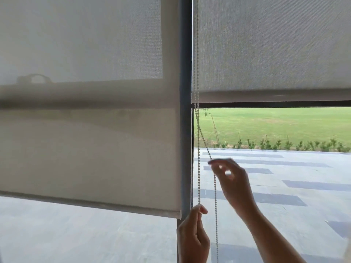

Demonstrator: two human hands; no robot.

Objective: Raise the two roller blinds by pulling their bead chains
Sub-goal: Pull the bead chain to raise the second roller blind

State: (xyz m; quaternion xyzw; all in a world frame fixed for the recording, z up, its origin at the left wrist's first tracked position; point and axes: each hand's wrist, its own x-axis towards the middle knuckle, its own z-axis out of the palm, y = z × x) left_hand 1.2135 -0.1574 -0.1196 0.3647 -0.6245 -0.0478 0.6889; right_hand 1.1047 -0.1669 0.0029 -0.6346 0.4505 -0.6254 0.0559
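Two grey roller blinds hang over a window. The left blind (85, 149) reaches low, with its bottom bar (114, 205) well below mid-height. The right blind (266, 44) sits higher, its bottom bar (266, 96) near mid-height. A white bead chain (198, 177) hangs in two strands beside the dark mullion (185, 111). My left hand (193, 236) pinches the straight strand low down. My right hand (230, 177), blurred, holds the other strand higher up and draws it to the right.
Behind the glass lie a paved terrace (284, 186), a row of low shrubs (284, 144) and a green lawn (275, 124). A horizontal window bar (266, 104) runs just under the right blind.
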